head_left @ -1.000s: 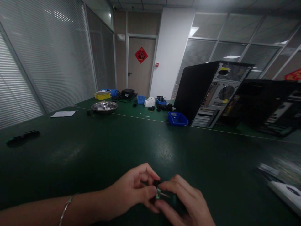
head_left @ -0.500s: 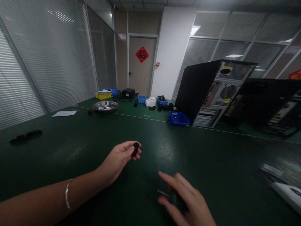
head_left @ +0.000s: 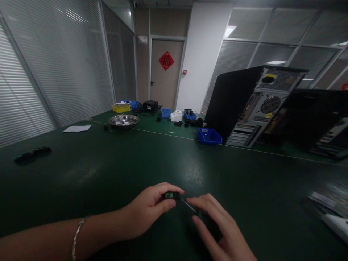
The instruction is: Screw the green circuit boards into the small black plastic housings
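Observation:
My left hand (head_left: 152,207), its wrist in a silver bracelet, pinches a small black part with a green circuit board (head_left: 170,195) between thumb and fingers. The board side faces me. Close by on the right, my right hand (head_left: 217,224) has its thumb and fingers curled round a screwdriver (head_left: 189,206). Its thin metal shaft points up and left, towards the black part, and its tip seems just short of it. The screwdriver's dark handle is mostly hidden inside the hand.
Two black pieces (head_left: 32,154) lie at the left on the green table (head_left: 122,159). Further back are a white paper (head_left: 76,128), a metal bowl (head_left: 123,121) and a blue bin (head_left: 209,136). A black computer tower (head_left: 233,101) stands right; a blurred white object (head_left: 335,223) lies at the right edge.
My left hand has come down and right with the black part, turning it so the green board shows. The screwdriver has risen slightly, and both hands are now closer together.

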A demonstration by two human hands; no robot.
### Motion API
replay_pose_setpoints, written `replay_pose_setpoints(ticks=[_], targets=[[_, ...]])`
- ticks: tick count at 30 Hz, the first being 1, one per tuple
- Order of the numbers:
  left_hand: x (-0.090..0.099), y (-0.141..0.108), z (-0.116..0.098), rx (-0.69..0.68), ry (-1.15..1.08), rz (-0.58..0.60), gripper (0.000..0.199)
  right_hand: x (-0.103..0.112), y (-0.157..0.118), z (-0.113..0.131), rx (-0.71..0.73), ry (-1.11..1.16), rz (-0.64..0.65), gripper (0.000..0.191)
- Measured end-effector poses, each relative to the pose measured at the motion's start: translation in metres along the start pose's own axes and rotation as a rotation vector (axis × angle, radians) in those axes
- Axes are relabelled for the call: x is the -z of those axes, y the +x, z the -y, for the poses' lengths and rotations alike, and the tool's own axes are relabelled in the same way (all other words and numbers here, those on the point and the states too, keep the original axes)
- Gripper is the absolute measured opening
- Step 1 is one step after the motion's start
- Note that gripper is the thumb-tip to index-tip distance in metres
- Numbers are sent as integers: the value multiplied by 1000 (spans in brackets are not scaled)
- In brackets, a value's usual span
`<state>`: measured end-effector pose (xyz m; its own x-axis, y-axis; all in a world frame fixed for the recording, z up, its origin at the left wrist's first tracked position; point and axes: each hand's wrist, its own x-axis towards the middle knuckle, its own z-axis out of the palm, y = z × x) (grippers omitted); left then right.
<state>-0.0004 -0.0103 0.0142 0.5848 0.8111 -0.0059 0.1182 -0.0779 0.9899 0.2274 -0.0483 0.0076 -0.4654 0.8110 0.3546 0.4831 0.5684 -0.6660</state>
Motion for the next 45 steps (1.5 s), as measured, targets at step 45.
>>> replay_pose_setpoints(ticks=[45], targets=[[-5, 1, 6, -59, -9, -97, 18, -5, 2, -1, 38, -16, 26, 38]])
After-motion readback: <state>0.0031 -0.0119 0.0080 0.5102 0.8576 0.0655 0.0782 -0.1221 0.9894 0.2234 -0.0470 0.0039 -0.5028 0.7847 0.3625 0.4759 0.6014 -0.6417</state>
